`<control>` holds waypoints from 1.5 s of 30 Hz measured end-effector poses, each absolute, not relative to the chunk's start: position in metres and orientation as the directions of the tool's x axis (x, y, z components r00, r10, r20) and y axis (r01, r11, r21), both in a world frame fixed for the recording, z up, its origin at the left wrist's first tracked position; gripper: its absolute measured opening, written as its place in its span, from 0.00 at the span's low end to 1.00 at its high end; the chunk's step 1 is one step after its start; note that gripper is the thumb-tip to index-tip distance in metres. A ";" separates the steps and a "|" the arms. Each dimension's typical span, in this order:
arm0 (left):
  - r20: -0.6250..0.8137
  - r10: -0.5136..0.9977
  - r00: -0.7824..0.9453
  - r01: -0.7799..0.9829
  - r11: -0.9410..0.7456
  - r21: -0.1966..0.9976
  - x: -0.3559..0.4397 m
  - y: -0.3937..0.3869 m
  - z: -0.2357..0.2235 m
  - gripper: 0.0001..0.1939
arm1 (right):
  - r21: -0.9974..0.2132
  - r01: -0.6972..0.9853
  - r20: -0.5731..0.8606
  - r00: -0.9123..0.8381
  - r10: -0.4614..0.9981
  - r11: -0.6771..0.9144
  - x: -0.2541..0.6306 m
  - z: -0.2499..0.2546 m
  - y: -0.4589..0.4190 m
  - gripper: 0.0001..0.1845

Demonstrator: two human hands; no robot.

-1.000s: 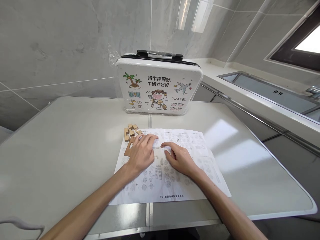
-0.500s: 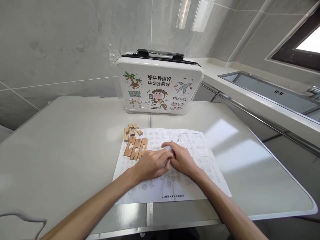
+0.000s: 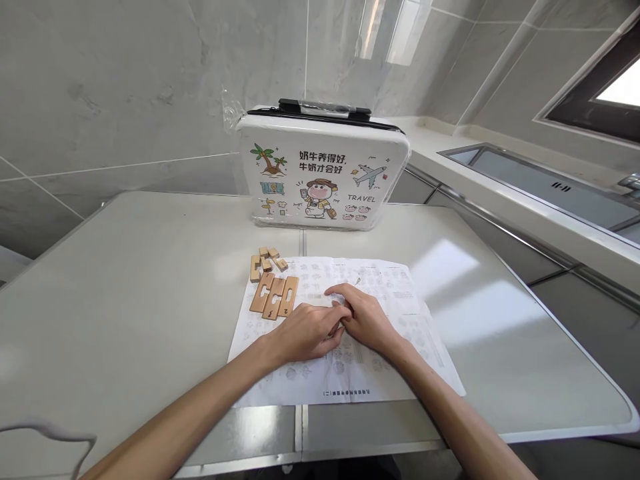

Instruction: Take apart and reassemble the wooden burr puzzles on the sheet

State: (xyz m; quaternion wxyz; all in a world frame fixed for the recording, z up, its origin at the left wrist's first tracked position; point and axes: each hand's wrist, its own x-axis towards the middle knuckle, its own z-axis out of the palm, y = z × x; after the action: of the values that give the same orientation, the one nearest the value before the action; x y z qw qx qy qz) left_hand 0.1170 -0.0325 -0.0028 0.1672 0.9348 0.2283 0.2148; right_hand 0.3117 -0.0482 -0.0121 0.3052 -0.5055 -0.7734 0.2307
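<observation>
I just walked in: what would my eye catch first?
Probably the white, plastic-wrapped case with cartoon prints, standing upright at the back of the pale table. Nearer, the left hand and right hand meet over a white printed paper sheet, with tan wooden blocks, some slotted, at its far left corner.

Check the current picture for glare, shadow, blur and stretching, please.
Head view: glare patches on the right of the table, with a greyer shadow band between; head view: bright streaks on the tiled wall; head view: most fine print on the sheet too faint and small to read; head view: the table's near right corner looks drawn out, probably wide-angle distortion.
</observation>
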 end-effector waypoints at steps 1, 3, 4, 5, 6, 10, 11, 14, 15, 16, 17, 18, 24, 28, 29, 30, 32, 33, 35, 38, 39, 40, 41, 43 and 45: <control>0.325 0.499 0.804 0.353 -0.839 0.415 0.117 -0.032 -0.003 0.04 | -0.667 0.639 0.242 -0.302 0.922 0.384 0.312 -0.012 -0.048 0.15; 0.324 0.499 0.804 0.349 -0.837 0.422 0.117 -0.032 -0.003 0.05 | -0.667 0.637 0.246 -0.301 0.922 0.386 0.312 -0.011 -0.048 0.15; 0.324 0.500 0.803 0.348 -0.836 0.425 0.117 -0.032 -0.003 0.05 | -0.667 0.637 0.246 -0.301 0.921 0.386 0.312 -0.011 -0.048 0.16; 0.324 0.501 0.802 0.348 -0.835 0.427 0.117 -0.032 -0.003 0.05 | -0.667 0.638 0.245 -0.301 0.921 0.386 0.312 -0.011 -0.048 0.16; 0.325 0.501 0.802 0.348 -0.834 0.427 0.117 -0.032 -0.003 0.05 | -0.667 0.638 0.244 -0.301 0.922 0.385 0.312 -0.011 -0.048 0.16; 0.332 0.498 0.801 0.343 -0.836 0.428 0.117 -0.032 -0.004 0.05 | -0.668 0.637 0.244 -0.302 0.922 0.385 0.312 -0.011 -0.048 0.16; 0.331 0.499 0.801 0.342 -0.835 0.430 0.117 -0.031 -0.004 0.05 | -0.668 0.636 0.245 -0.303 0.921 0.387 0.312 -0.012 -0.048 0.16; 0.327 0.501 0.801 0.344 -0.833 0.434 0.117 -0.031 -0.005 0.05 | -0.670 0.633 0.245 -0.306 0.920 0.389 0.312 -0.012 -0.048 0.16; 0.326 0.501 0.802 0.345 -0.833 0.433 0.117 -0.031 -0.005 0.05 | -0.670 0.633 0.245 -0.306 0.920 0.389 0.312 -0.012 -0.048 0.16; 0.325 0.501 0.802 0.346 -0.833 0.431 0.117 -0.031 -0.005 0.05 | -0.670 0.632 0.246 -0.306 0.920 0.389 0.312 -0.013 -0.048 0.16; 0.324 0.501 0.802 0.346 -0.834 0.431 0.117 -0.031 -0.005 0.05 | -0.670 0.632 0.246 -0.305 0.920 0.389 0.312 -0.012 -0.048 0.16; 0.325 0.500 0.803 0.346 -0.834 0.430 0.117 -0.031 -0.005 0.05 | -0.670 0.632 0.247 -0.305 0.920 0.389 0.312 -0.012 -0.048 0.16; 0.320 0.500 0.805 0.349 -0.835 0.426 0.117 -0.032 -0.003 0.05 | -0.671 0.630 0.246 -0.308 0.919 0.391 0.312 -0.011 -0.048 0.16; 0.313 0.507 0.803 0.356 -0.829 0.431 0.117 -0.032 -0.003 0.05 | -0.667 0.635 0.245 -0.308 0.919 0.390 0.312 -0.011 -0.048 0.16; 0.312 0.508 0.803 0.356 -0.828 0.433 0.117 -0.032 -0.003 0.05 | -0.666 0.636 0.245 -0.308 0.919 0.390 0.312 -0.011 -0.048 0.16; 0.312 0.510 0.802 0.357 -0.827 0.434 0.117 -0.032 -0.002 0.05 | -0.666 0.635 0.244 -0.309 0.919 0.391 0.312 -0.011 -0.048 0.16; 0.311 0.512 0.801 0.357 -0.825 0.439 0.117 -0.032 -0.002 0.05 | -0.668 0.632 0.245 -0.311 0.918 0.392 0.312 -0.011 -0.049 0.17; 0.310 0.513 0.800 0.356 -0.823 0.442 0.117 -0.032 -0.002 0.05 | -0.669 0.632 0.244 -0.311 0.919 0.392 0.312 -0.011 -0.049 0.17; 0.309 0.514 0.800 0.354 -0.821 0.448 0.117 -0.032 -0.002 0.05 | -0.669 0.632 0.242 -0.311 0.919 0.390 0.312 -0.011 -0.049 0.17; 0.313 0.512 0.800 0.350 -0.822 0.450 0.117 -0.032 -0.002 0.05 | -0.670 0.633 0.243 -0.308 0.920 0.389 0.312 -0.011 -0.049 0.17; 0.315 0.512 0.799 0.349 -0.822 0.450 0.117 -0.032 -0.002 0.05 | -0.670 0.632 0.245 -0.308 0.920 0.390 0.312 -0.012 -0.049 0.17; 0.316 0.512 0.799 0.349 -0.822 0.449 0.117 -0.032 -0.002 0.05 | -0.670 0.631 0.247 -0.308 0.919 0.392 0.312 -0.012 -0.049 0.17; 0.317 0.512 0.798 0.349 -0.822 0.449 0.117 -0.032 -0.002 0.05 | -0.670 0.630 0.249 -0.309 0.918 0.394 0.312 -0.012 -0.049 0.17; 0.316 0.513 0.799 0.350 -0.822 0.449 0.117 -0.032 -0.001 0.04 | -0.670 0.628 0.252 -0.310 0.917 0.396 0.312 -0.012 -0.049 0.17; 0.315 0.511 0.800 0.350 -0.823 0.447 0.117 -0.032 -0.001 0.04 | -0.670 0.628 0.251 -0.310 0.917 0.396 0.312 -0.012 -0.049 0.17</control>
State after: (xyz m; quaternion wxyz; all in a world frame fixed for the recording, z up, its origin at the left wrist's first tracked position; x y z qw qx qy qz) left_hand 0.1170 -0.0318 -0.0013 0.1868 0.9300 0.2315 0.2158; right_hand 0.3124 -0.0486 -0.0118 0.3108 -0.4983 -0.7754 0.2322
